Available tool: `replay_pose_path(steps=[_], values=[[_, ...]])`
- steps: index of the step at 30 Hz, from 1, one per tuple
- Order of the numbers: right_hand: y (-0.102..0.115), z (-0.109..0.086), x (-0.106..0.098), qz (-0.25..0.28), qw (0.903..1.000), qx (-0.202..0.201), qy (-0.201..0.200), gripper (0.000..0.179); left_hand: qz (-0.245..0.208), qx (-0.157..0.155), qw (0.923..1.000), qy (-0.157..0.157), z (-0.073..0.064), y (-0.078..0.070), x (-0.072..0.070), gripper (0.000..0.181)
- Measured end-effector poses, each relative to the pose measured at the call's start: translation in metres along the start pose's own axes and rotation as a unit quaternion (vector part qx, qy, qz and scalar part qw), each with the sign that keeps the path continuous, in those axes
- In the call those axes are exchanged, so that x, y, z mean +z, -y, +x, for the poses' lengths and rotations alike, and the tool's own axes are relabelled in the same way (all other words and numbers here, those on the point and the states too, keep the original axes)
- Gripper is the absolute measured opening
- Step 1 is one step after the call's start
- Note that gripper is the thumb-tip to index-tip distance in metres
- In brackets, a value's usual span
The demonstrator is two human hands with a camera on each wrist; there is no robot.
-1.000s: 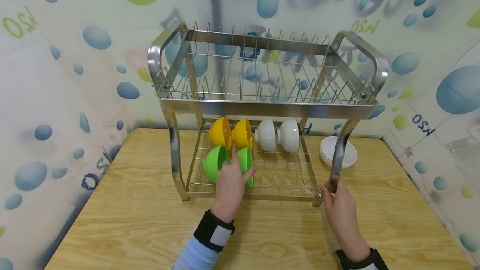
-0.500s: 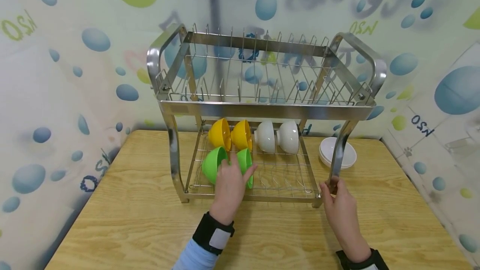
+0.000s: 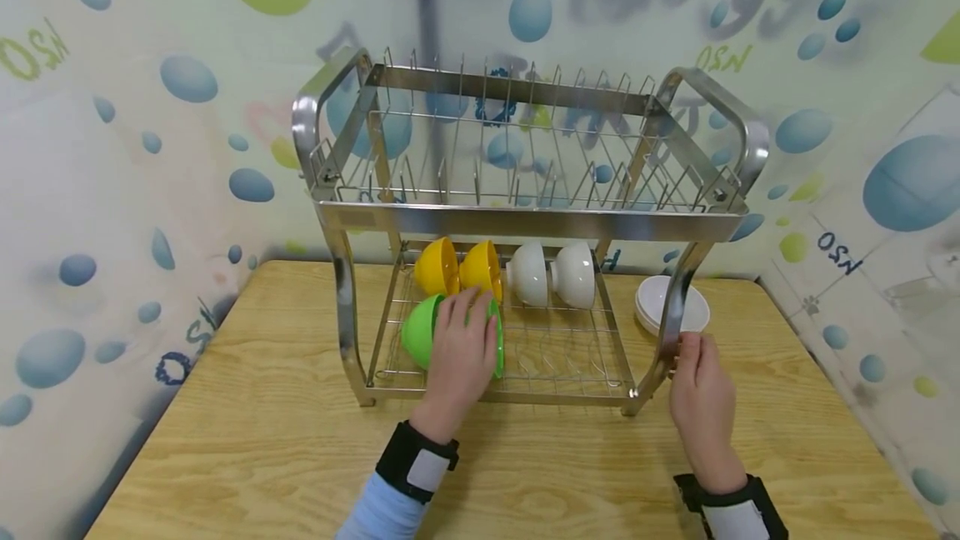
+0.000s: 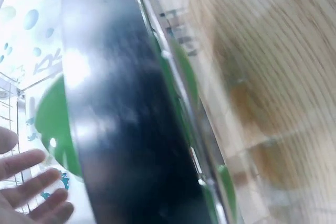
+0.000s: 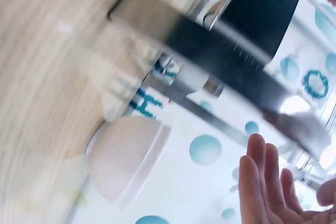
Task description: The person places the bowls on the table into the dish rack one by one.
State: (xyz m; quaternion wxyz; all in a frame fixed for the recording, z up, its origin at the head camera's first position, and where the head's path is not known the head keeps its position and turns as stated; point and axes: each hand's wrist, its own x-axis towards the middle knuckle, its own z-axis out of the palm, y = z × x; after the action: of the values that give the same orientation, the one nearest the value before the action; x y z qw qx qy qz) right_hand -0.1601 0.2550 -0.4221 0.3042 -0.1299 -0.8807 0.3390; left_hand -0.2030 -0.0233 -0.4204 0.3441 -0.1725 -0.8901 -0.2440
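Two green bowls stand on their sides at the front left of the lower rack tier: a left green bowl (image 3: 417, 333) and a right green bowl (image 3: 498, 348), partly hidden behind my left hand (image 3: 459, 348). That hand is over the gap between them, its fingers loosely spread in the left wrist view, where a green bowl (image 4: 55, 124) shows past the rack's metal bar (image 4: 126, 108). My right hand (image 3: 703, 407) is beside the rack's right front post (image 3: 675, 307), fingertips right at it in the head view. From the right wrist, its fingers (image 5: 257, 177) look extended, holding nothing.
Behind the green bowls are two yellow bowls (image 3: 436, 267) and two white bowls (image 3: 576, 275), also on their sides. The metal dish rack's upper tier (image 3: 525, 223) overhangs them. Stacked white bowls (image 3: 693, 307) stand on the wooden table (image 3: 562, 473), right of the rack.
My right hand has let go of the rack's post and shifted right and slightly up. My left hand has risen a little, its fingers moving back over the green bowls.
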Motion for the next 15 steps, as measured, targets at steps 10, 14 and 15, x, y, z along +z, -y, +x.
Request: replay_pose_path(steps=[10, 14, 15], values=[[-0.022, 0.029, 0.003, -0.014, 0.9994, 0.025, -0.019, 0.033, -0.017, 0.050, 0.9986, 0.000, -0.009, 0.020, -0.004, 0.033], [-0.031, 0.037, 0.005, -0.025, 0.9989, 0.031, -0.023, 0.031, -0.025, 0.051, 0.9984, -0.006, -0.012, 0.027, -0.006, 0.034], [-0.033, 0.038, 0.006, -0.027, 0.9988, 0.032, -0.024, 0.031, -0.024, 0.053, 0.9982, -0.011, -0.013, 0.028, -0.006, 0.034]])
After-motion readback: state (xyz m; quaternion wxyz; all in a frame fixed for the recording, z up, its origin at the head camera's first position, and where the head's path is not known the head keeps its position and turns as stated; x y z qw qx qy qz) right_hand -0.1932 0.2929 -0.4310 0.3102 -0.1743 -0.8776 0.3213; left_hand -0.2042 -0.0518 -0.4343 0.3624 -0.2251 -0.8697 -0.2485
